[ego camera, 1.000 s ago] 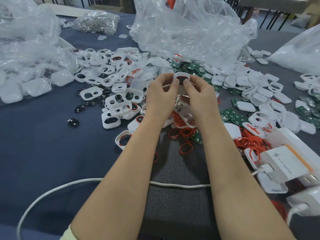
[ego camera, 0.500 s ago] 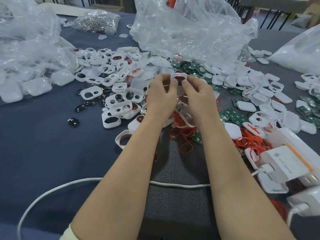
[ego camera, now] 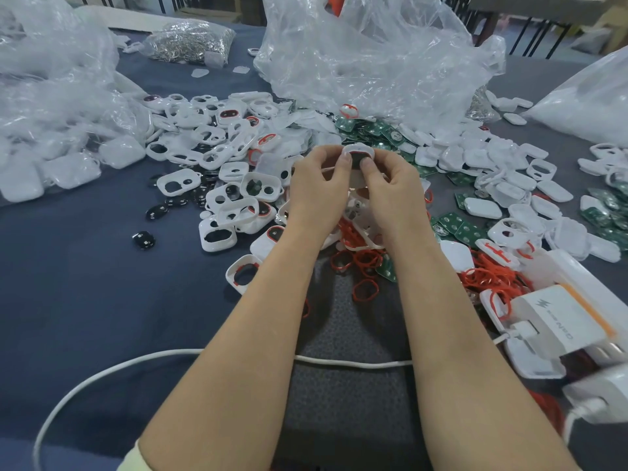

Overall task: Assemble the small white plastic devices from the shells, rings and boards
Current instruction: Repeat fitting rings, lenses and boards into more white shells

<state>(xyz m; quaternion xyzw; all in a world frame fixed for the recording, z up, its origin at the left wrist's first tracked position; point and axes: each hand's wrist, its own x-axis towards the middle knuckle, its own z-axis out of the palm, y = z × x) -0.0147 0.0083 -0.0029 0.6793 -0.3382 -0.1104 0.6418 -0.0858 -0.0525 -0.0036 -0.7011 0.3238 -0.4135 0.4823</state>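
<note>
Both hands hold one small white shell with a red ring in its opening, raised above the middle of the table. My left hand grips its left side, thumb on the rim. My right hand grips the right side, its thumb pressing into the dark opening. Open white shells lie heaped to the left, red rings under and right of my wrists, green boards behind and to the right, closed white shells further right.
Crumpled clear plastic bags stand behind the piles and at the far left. A white cable loops across the dark blue table under my forearms. A white charger lies at the right. Small black parts lie left of the shells.
The shell has turned slightly in my fingers and the red ring now shows in its opening. My right thumb has shifted onto the opening. Both hands stay in the same place.
</note>
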